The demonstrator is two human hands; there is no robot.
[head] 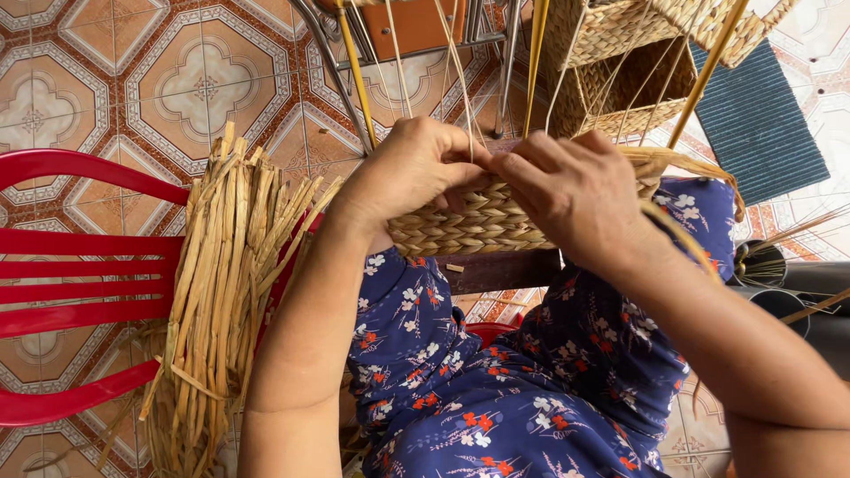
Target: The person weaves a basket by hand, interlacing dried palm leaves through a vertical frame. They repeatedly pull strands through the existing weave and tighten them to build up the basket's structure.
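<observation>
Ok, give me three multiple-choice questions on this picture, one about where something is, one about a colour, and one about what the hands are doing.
1. Where does the bundle of dried straw lie?
A. on the red chair
B. inside a basket
C. on the blue mat

2. What colour is the mat at the upper right?
A. red
B. dark blue
C. yellow

3. What are the left hand and right hand doing?
A. resting apart on the lap
B. both gripping the woven piece
C. one raised off the work

Answers:
1. A, the bundle rests across the red chair slats at the left.
2. B, its ribbed surface is dark blue.
3. B, both hands close on the rim of the braided woven piece.
</observation>
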